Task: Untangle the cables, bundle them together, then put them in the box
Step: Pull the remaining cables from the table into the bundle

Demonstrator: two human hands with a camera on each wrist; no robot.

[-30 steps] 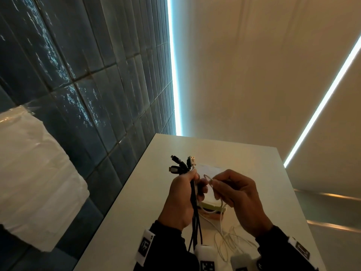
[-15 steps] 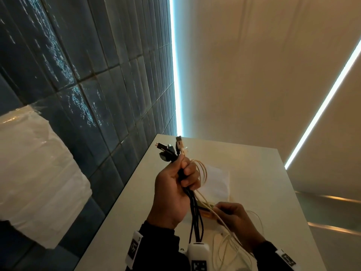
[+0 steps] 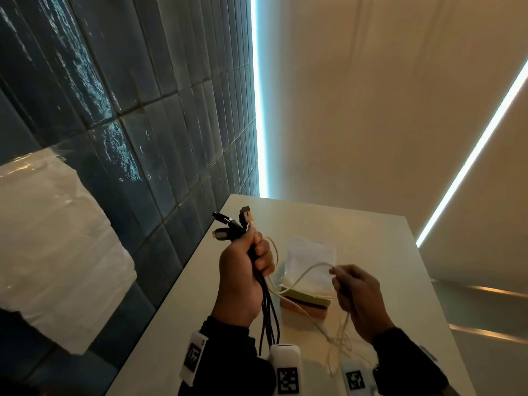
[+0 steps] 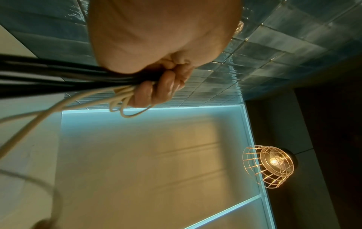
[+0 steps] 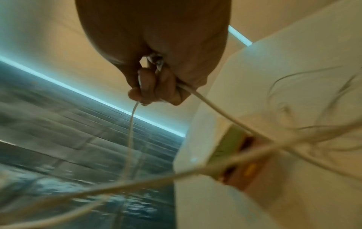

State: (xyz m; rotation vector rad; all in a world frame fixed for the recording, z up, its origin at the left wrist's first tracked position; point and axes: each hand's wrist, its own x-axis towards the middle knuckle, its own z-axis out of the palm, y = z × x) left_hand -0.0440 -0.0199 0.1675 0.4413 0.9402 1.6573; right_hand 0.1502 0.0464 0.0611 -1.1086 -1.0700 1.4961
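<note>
My left hand (image 3: 248, 270) is raised over the white table (image 3: 371, 252) and grips a bundle of black cables (image 3: 267, 315) upright, their plugs (image 3: 234, 224) fanning out above the fist. In the left wrist view the fingers (image 4: 156, 89) curl round the black cables (image 4: 58, 74) and small loops of a white cable (image 4: 121, 99). My right hand (image 3: 347, 284) pinches that white cable (image 3: 303, 277) to the right, drawn sideways from the left fist. Its slack (image 3: 337, 338) hangs in loose loops below. The right wrist view shows the hand (image 5: 154, 86) holding the white cable (image 5: 215, 108).
A small box (image 3: 307, 302) with green and pink sides lies on the table between my hands, a white plastic bag (image 3: 310, 261) on it. A dark tiled wall (image 3: 143, 138) runs along the left. A white wrapped bundle (image 3: 51, 247) sits at the left.
My right hand rose from low near the box and drew the white cable out to the right. The left hand with the bundle stayed raised, shifting slightly lower.
</note>
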